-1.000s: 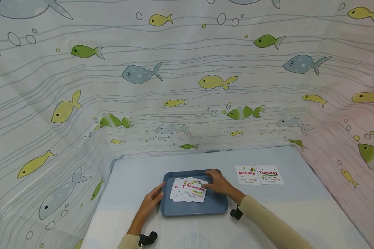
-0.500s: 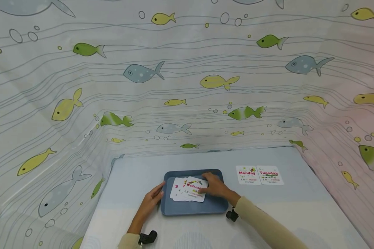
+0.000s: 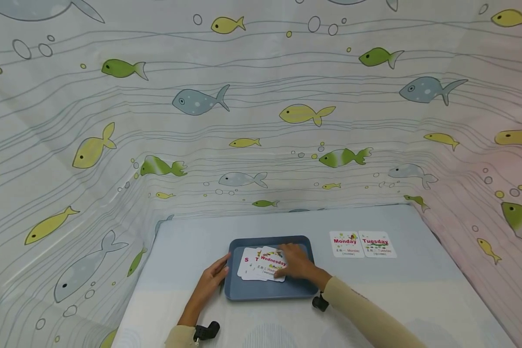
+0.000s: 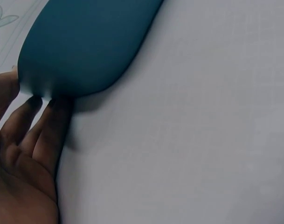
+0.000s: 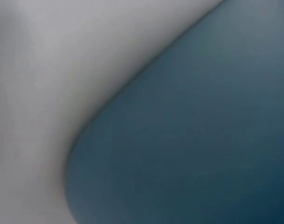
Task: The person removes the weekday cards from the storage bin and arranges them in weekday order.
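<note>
In the head view, a blue-grey tray (image 3: 261,292) holds several overlapping white cards, two showing only the letters S (image 3: 245,261) and T (image 3: 255,261). On top lies the Wednesday card (image 3: 271,263). My right hand (image 3: 300,265) is over this card's right side, thumb near its lower part and fingers by its upper right corner; the palm side is hidden. At the tray's left edge rests my left hand (image 3: 210,279). In the left wrist view, its fingers (image 4: 51,133) touch the tray's side (image 4: 86,51). The right wrist view shows only the tray (image 5: 179,140) and tabletop.
Right of the tray, the Monday card (image 3: 346,244) and Tuesday card (image 3: 377,244) lie side by side on the pale tabletop (image 3: 191,232). A fish-printed sheet (image 3: 200,145) hangs behind the table and along both sides.
My right hand has moved left from the tray's right part, farther over the Wednesday card. The left hand and the cards have stayed in place.
</note>
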Demonstrator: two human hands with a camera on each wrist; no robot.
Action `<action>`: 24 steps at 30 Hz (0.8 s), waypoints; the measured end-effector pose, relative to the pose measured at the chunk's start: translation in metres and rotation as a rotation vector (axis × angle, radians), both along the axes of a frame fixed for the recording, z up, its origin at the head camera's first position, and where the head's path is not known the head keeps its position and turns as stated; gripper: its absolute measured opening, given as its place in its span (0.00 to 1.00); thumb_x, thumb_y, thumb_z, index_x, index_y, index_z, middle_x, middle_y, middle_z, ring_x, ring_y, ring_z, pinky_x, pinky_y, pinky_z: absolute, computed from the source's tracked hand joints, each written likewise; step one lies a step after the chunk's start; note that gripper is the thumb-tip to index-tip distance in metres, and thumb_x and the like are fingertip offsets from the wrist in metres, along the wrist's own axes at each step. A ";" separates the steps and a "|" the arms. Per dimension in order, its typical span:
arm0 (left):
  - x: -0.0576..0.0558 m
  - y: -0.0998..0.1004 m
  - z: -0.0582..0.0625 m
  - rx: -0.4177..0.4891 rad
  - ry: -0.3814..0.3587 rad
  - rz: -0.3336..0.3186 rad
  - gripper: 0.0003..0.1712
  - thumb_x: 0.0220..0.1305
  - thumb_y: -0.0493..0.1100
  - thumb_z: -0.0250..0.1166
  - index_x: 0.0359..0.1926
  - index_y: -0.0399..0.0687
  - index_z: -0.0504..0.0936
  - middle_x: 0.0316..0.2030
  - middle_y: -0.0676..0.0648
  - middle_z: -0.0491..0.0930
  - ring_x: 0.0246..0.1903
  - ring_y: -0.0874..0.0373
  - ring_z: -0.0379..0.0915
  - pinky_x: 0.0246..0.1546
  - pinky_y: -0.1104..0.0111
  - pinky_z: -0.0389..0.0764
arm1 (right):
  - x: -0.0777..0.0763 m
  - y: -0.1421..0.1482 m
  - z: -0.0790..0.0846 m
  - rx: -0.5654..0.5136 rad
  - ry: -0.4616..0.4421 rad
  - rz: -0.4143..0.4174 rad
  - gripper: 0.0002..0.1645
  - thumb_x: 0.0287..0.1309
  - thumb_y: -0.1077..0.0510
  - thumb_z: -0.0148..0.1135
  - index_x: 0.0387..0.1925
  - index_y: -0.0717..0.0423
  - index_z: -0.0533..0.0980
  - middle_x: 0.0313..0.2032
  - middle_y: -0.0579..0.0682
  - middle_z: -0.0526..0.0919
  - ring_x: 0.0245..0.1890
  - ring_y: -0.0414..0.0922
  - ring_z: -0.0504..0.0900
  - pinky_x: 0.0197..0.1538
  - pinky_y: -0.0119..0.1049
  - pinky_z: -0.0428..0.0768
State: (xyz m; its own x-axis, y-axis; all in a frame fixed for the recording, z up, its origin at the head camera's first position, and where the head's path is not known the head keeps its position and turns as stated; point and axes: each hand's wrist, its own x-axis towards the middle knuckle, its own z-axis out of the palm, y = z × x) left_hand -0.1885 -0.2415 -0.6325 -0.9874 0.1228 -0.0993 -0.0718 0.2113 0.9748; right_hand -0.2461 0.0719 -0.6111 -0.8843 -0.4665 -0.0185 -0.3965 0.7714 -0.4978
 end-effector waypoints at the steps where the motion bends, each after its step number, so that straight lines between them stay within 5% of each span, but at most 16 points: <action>1: 0.000 0.000 0.000 0.000 -0.001 0.003 0.27 0.75 0.43 0.58 0.72 0.53 0.68 0.74 0.48 0.63 0.75 0.52 0.55 0.60 0.85 0.67 | 0.001 -0.001 0.001 0.006 0.004 0.001 0.55 0.40 0.37 0.80 0.66 0.57 0.69 0.60 0.60 0.75 0.61 0.59 0.72 0.63 0.58 0.72; 15: 0.001 0.001 0.002 -0.007 0.002 0.007 0.27 0.75 0.41 0.57 0.72 0.53 0.69 0.74 0.48 0.64 0.74 0.51 0.57 0.59 0.85 0.67 | 0.008 -0.004 0.002 0.081 0.081 0.017 0.56 0.38 0.34 0.79 0.67 0.52 0.68 0.52 0.54 0.73 0.52 0.53 0.72 0.51 0.50 0.74; 24: 0.002 0.001 0.001 0.000 0.000 0.008 0.27 0.75 0.41 0.57 0.72 0.53 0.69 0.74 0.48 0.63 0.74 0.52 0.57 0.60 0.84 0.68 | 0.010 -0.004 0.003 0.049 0.079 0.010 0.59 0.37 0.35 0.80 0.69 0.54 0.66 0.55 0.56 0.72 0.53 0.54 0.73 0.50 0.49 0.73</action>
State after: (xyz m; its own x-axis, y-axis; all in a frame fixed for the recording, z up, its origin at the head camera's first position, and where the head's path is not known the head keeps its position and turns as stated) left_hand -0.1867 -0.2402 -0.6314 -0.9884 0.1148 -0.0990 -0.0731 0.2112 0.9747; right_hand -0.2366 0.0681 -0.6081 -0.8794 -0.4752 0.0285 -0.4406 0.7899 -0.4265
